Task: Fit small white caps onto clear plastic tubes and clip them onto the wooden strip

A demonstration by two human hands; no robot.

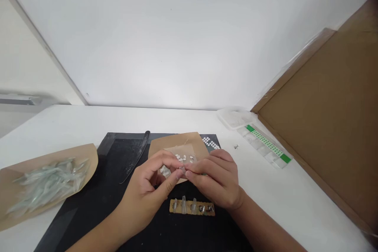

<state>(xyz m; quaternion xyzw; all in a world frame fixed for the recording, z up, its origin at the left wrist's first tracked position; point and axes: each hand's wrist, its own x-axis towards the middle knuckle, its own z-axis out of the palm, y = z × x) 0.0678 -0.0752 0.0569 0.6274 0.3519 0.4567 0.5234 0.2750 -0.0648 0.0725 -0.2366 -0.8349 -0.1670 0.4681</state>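
My left hand (150, 189) and my right hand (217, 183) meet over a black mat (106, 189), fingertips pinched together on a small clear piece (182, 170) that I cannot make out well. Just below them lies a narrow brown strip (191, 207) carrying several small clear and metal parts. Behind the hands a brown paper sheet (177, 145) holds several small white pellets (184, 158). Both hands have their fingers curled and closed.
A brown paper tray (17, 173) at the left holds several clear plastic tubes (49, 183). A dark curved tool (138, 155) lies on the mat. At the right are a green-and-white strip (265, 145), a clear plastic tray (234, 118) and a large cardboard panel (330, 126).
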